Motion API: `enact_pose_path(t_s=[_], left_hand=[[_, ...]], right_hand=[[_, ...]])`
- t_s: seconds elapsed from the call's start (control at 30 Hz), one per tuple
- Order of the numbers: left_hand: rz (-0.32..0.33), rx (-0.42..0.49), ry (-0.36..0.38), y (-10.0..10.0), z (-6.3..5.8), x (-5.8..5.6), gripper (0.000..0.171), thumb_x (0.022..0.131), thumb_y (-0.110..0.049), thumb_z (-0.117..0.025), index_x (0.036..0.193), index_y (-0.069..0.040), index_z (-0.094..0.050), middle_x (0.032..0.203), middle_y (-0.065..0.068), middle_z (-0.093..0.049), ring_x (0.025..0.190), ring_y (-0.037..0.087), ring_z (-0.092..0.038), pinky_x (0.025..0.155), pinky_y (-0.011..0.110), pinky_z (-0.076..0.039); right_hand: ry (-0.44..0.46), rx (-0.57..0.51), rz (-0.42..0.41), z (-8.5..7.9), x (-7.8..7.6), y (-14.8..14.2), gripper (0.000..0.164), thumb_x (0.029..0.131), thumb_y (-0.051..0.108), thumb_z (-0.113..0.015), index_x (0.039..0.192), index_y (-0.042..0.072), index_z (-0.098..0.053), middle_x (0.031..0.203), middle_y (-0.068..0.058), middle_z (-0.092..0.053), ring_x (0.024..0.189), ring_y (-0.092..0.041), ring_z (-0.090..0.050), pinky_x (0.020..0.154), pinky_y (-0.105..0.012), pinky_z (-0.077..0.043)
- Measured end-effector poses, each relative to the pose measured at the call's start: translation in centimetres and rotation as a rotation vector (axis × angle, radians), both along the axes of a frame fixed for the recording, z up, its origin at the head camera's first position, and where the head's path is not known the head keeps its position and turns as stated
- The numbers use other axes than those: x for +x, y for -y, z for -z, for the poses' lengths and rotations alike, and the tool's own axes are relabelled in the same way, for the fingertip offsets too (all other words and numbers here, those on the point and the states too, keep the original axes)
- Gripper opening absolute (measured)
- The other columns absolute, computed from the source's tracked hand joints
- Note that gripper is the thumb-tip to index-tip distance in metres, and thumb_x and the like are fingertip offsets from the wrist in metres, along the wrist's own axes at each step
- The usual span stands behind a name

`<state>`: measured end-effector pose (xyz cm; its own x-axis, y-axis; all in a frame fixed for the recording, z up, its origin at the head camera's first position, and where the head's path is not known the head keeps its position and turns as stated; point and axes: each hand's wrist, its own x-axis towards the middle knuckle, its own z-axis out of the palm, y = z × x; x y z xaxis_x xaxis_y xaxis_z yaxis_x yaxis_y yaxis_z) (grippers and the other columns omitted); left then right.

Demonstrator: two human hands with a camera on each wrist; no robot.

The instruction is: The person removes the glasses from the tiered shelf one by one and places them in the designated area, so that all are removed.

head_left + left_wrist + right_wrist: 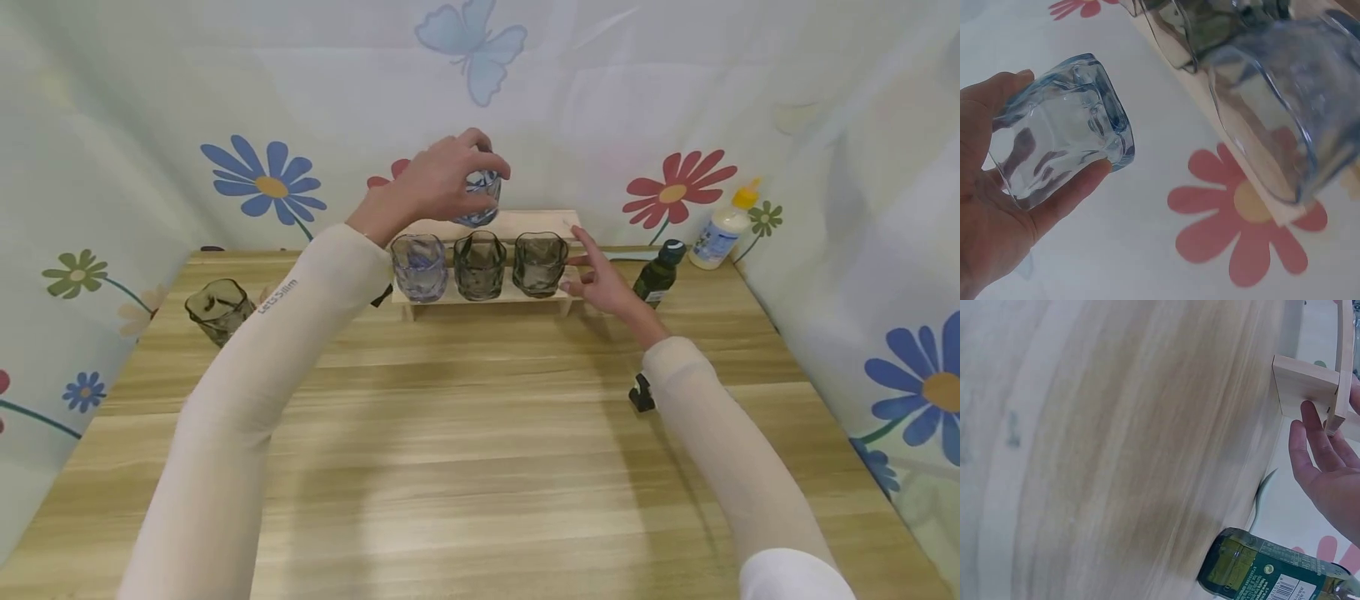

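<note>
My left hand [450, 177] grips a clear blue-tinted glass [1063, 128], raised above the back step of a small wooden two-step stand [517, 223]. In the left wrist view, the thumb and fingers lie along opposite sides of this glass. Along the stand's front step are a bluish clear glass [420, 268], a smoky dark glass [480, 267] and another dark glass [540, 265]. My right hand [603, 279] is at the stand's right end beside that last glass. Its fingers [1313, 434] are spread and fairly straight, with fingertips right at the wooden end.
On the table's left, an amber-grey glass [217, 310] is partly behind my left sleeve. A green bottle [660, 271] stands just right of my right hand, with a yellow-capped white bottle [723, 229] behind it. A small black object [641, 394] lies near my right forearm.
</note>
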<state>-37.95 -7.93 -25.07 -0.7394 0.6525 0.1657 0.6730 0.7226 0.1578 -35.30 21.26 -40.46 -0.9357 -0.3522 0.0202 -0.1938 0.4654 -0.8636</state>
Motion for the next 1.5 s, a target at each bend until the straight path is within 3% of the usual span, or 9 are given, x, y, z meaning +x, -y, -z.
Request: enact_pose_path(t_s=[0.17,0.47,0.73,1.03,1.23,1.5], left_hand=[[-0.016,-0.013,-0.037,2.0,-0.4,1.0,0.038,0.097,-0.029,-0.064,0.134,-0.018,-0.062,0.144,0.016,-0.042,0.112,0.038,-0.049,0.092,0.055,-0.045],[0.007,0.026,-0.06,5.4,0.7,3.3,0.038,0.095,-0.025,-0.063,0.132,-0.015,-0.064,0.14,0.018,-0.046,0.111,0.038,-0.051,0.094,0.054,-0.044],[-0.068,0.04,-0.038,7.7,1.2,4.8,0.043,0.093,-0.023,-0.063,0.136,-0.016,-0.062,0.145,0.018,-0.045,0.12,0.038,-0.05,0.098,0.056,-0.045],[-0.127,0.05,-0.004,10.4,2.1,5.9,0.043,0.091,-0.022,-0.069,0.133,-0.012,-0.063,0.14,0.021,-0.048,0.12,0.04,-0.051,0.099,0.058,-0.043],[-0.188,0.047,0.017,12.0,2.8,6.3,0.041,0.089,-0.019,-0.071,0.129,-0.012,-0.064,0.136,0.02,-0.05,0.114,0.039,-0.053,0.095,0.058,-0.046],[-0.261,0.006,0.09,13.0,3.5,6.2,0.047,0.089,-0.021,-0.071,0.135,-0.015,-0.061,0.14,0.021,-0.047,0.119,0.042,-0.051,0.098,0.061,-0.046]], right_hand=[[-0.001,0.005,-0.005,-1.1,0.7,0.3,0.093,0.094,-0.003,-0.062,0.162,0.015,-0.002,0.167,-0.018,-0.011,0.129,-0.05,-0.049,0.085,-0.039,-0.05],[-0.036,0.026,0.006,1.4,-0.9,-0.3,0.095,0.096,0.004,-0.064,0.162,0.03,-0.001,0.163,-0.02,-0.023,0.12,-0.048,-0.057,0.08,-0.034,-0.052],[-0.047,0.018,0.02,1.6,-1.1,-0.6,0.095,0.096,0.004,-0.064,0.162,0.033,-0.002,0.164,-0.017,-0.024,0.115,-0.046,-0.06,0.073,-0.03,-0.05],[-0.024,-0.026,-0.003,1.4,-1.0,-0.5,0.096,0.095,0.001,-0.064,0.162,0.028,-0.002,0.167,-0.013,-0.015,0.12,-0.048,-0.056,0.072,-0.032,-0.051],[-0.008,-0.036,-0.02,-0.6,0.2,0.1,0.095,0.094,-0.002,-0.064,0.162,0.019,-0.002,0.167,-0.016,-0.011,0.12,-0.051,-0.055,0.07,-0.03,-0.051],[-0.019,-0.012,-0.024,-1.3,0.9,0.3,0.091,0.095,-0.003,-0.062,0.162,0.013,-0.003,0.165,-0.022,-0.013,0.12,-0.052,-0.054,0.073,-0.028,-0.051]])
